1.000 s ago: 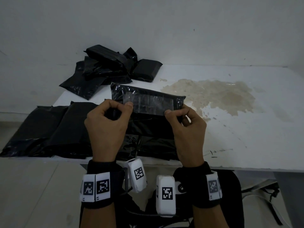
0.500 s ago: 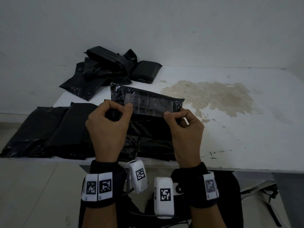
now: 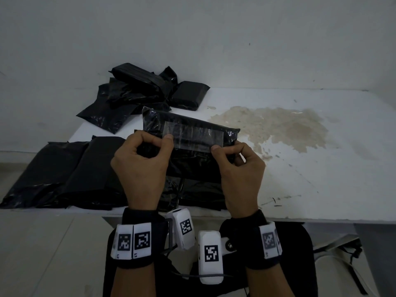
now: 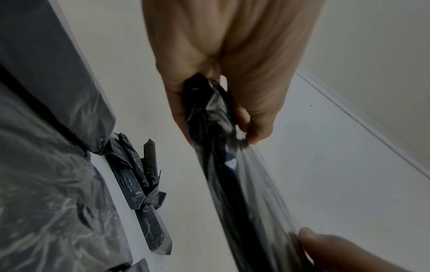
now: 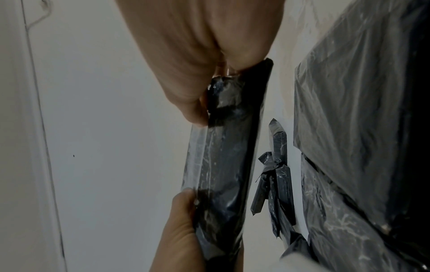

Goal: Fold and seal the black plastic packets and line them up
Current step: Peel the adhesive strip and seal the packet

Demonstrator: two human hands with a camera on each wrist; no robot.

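1. White wall [image 3: 192, 35] rises behind a white worktop [image 3: 321, 179], which carries a wide brownish stain [image 3: 272, 125] toward its right half.
2. At the far left corner of the worktop sits a loose heap of black packets [image 3: 141, 93], crumpled and overlapping one another.
3. Along the near left edge lies a row of flat black packets [image 3: 70, 174], side by side and touching (the leftmost one overhangs the worktop's end).
4. Both hands hold one black packet [image 3: 192, 163] up above the near edge of the worktop, in front of the row.
5. A strip of clear tape [image 3: 192, 137] runs across the packet's upper part, between the two thumbs.
6. The left hand [image 3: 141, 168] has its grip closed on the packet's left end: thumb on the front at the tape's left end, fingers curled behind, as the left wrist view [image 4: 209, 114] confirms.
7. The right hand [image 3: 240, 172] pinches the packet's right end in the same way, thumb tip at the tape's lower right corner.
8. In the right wrist view the tape [image 5: 197, 156] shows as a shiny band along the packet's edge, between both thumbs.
9. Each wrist wears a black strap with white coded tags [image 3: 132, 243].
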